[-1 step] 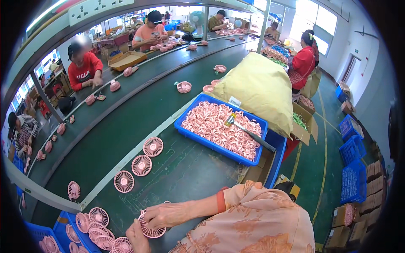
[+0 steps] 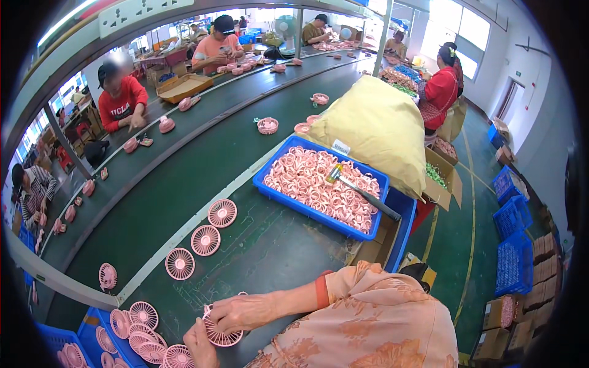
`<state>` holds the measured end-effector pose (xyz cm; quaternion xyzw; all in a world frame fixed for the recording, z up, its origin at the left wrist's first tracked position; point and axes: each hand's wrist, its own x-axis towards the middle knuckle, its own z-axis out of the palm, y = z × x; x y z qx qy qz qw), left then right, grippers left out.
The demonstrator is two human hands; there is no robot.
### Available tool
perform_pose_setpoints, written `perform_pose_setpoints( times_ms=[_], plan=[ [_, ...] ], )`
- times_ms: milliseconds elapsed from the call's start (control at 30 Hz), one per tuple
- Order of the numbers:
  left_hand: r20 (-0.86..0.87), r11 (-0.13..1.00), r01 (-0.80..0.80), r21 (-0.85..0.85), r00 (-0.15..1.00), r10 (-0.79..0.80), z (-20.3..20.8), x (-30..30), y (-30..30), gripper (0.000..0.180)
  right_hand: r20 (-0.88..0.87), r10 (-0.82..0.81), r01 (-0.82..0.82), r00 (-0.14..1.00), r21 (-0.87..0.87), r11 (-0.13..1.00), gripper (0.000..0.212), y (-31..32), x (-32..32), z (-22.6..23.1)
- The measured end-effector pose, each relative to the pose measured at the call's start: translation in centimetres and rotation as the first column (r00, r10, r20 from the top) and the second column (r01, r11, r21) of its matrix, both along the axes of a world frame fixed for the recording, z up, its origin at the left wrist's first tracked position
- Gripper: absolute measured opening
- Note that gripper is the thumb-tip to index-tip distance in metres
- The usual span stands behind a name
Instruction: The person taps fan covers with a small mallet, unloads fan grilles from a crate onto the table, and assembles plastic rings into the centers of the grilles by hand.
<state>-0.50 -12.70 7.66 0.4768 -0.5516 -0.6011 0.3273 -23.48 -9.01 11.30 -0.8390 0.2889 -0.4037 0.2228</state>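
A round pink fan grille [image 2: 226, 338] with radial slots lies at the front of the dark green bench, between my hands. My left hand [image 2: 200, 346] is closed, with thumb and fingers pinching the grille's left rim. From the right, my right hand [image 2: 240, 311] reaches over the grille, its fingers curled down and pressed on its upper part. A bit of pink plastic shows by those fingertips; the rest is covered by the hand. Three similar grilles form a slanting row beyond, among them a middle grille [image 2: 205, 240].
Loose grilles pile up at lower left beside a blue crate [image 2: 86, 334]. A blue tray [image 2: 319, 216] heaped with pink rings has a hammer [image 2: 368, 195] lying across it. Behind stands a pale yellow sack [image 2: 374, 132]. A conveyor belt [image 2: 184, 196] curves past; people work along its far side.
My hands and the grille look the same. Across the belt, the hand of a person in a red top has shifted slightly downward.
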Motion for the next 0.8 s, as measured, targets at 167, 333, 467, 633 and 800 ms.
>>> perform_pose_setpoints(
  times_ms=[167,333,467,633,800],
  plan=[
    [-0.115,0.995,0.097,-0.004,0.989,-0.097,3.3,-2.2,1.4,0.036,0.101,0.075,-0.084,0.992,0.087,0.993,0.011,-0.8,-1.0,0.5],
    [-0.311,0.978,0.179,0.109,0.94,-0.138,4.4,-4.3,2.2,0.045,0.131,-0.058,0.035,0.99,0.169,0.985,0.039,-0.4,-3.7,0.9],
    [-0.382,0.983,0.164,0.079,0.916,-0.122,3.5,-4.2,2.5,0.041,0.52,-0.281,-0.251,0.806,0.732,0.634,0.045,1.1,-2.0,-0.1],
    [-0.318,0.983,0.183,0.033,0.934,-0.163,3.9,-4.6,3.1,0.044,0.507,-0.387,-0.406,0.77,0.857,0.316,0.043,2.2,-1.9,-0.9],
    [-0.288,0.978,0.211,0.009,0.937,-0.199,4.0,-5.3,3.2,0.042,0.47,-0.432,-0.399,0.77,0.883,0.249,0.037,2.4,-2.7,-1.1]
  ],
)
